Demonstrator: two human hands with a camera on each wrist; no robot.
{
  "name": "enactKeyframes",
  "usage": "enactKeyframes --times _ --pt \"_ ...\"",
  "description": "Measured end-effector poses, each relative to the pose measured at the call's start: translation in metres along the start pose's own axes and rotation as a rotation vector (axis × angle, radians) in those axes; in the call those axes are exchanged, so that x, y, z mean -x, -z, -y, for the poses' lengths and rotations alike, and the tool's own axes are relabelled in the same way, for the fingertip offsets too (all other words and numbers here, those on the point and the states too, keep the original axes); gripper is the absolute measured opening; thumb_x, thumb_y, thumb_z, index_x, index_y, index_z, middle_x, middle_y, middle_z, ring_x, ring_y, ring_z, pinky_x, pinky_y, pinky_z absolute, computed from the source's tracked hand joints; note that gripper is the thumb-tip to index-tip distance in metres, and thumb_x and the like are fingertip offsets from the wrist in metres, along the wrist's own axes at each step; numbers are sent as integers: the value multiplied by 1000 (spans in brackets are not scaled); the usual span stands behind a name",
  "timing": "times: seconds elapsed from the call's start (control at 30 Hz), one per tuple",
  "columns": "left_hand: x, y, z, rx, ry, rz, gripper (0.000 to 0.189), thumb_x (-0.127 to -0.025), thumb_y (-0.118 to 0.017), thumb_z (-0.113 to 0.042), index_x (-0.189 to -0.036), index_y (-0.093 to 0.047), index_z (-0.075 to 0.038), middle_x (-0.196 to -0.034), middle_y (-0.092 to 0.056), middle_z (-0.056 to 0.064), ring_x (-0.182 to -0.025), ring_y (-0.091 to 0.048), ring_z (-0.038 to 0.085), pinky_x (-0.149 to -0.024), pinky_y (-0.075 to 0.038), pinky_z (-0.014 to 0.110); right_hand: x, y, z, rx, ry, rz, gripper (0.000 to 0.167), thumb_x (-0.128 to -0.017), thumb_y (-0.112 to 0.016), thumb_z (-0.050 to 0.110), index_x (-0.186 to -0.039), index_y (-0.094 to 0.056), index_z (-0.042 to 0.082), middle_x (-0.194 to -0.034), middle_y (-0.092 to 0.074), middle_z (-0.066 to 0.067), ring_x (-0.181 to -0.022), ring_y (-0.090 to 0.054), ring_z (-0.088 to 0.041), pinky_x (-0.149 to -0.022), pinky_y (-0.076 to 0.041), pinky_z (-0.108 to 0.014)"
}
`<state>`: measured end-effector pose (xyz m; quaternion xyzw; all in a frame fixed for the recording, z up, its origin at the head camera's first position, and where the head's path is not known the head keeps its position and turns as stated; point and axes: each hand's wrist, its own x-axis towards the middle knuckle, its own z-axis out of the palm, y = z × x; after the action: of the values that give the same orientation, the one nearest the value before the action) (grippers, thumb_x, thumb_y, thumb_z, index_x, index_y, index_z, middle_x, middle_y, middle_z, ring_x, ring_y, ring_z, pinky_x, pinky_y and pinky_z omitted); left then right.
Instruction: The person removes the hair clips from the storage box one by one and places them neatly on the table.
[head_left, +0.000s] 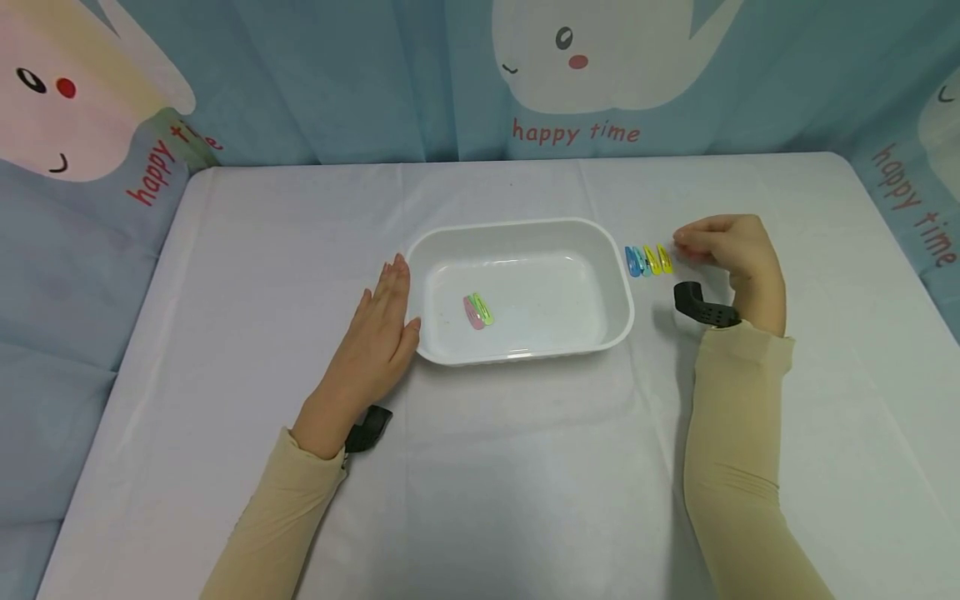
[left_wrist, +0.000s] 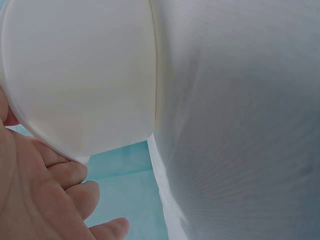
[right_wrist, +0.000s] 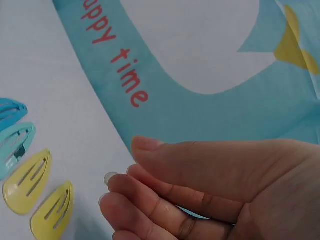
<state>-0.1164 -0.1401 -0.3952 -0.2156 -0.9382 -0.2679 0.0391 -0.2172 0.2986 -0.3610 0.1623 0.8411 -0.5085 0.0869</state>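
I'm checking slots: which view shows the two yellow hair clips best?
The right wrist view: the yellow hair clips are large, slots clear, though one meets the bottom edge. The head view shows both, small, right of the tray; left wrist shows neither.

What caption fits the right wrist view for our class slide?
Right grip near four hair clips: two yellow, one turquoise, one blue, on white cloth.

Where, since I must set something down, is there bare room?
Bare: cloth between the sleeves, nearside of the white tray; its floor right of the green clip. Crowded: its left end, touched by the left hand; its right, beside four clips and the right hand.
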Motion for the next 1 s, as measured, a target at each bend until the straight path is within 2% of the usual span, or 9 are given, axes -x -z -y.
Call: enactKeyframes --times 0.37,0.63,1.0 --pt "0 0 -1 -3 -3 -3 61 -99 -37 -18 -148 -11 5 -156 -7 15 -143 -7 26 -109 -14 57 8 -3 11 -151 39 43 11 -84 -72 16 -73 -74 17 -72 -68 9 -67 -64 -4 -62 -51 -16" --pt "0 0 0 -5 -8 -4 60 -99 -37 -18 -148 -11 6 -156 -7 15 -143 -10 30 -109 -15 57 11 -4 17 -300 94 125 6 -84 -70 8 -80 -75 9 -79 -71 2 -72 -67 -9 -65 -53 -18" --pt "0 0 -1 -7 2 -5 62 -98 -37 -18 -149 -9 4 -156 -8 15 -143 -9 28 -109 -14 57 18 -14 31 -182 202 135 4 -85 -69 12 -86 -73 11 -82 -70 3 -74 -67 -9 -68 -52 -18"
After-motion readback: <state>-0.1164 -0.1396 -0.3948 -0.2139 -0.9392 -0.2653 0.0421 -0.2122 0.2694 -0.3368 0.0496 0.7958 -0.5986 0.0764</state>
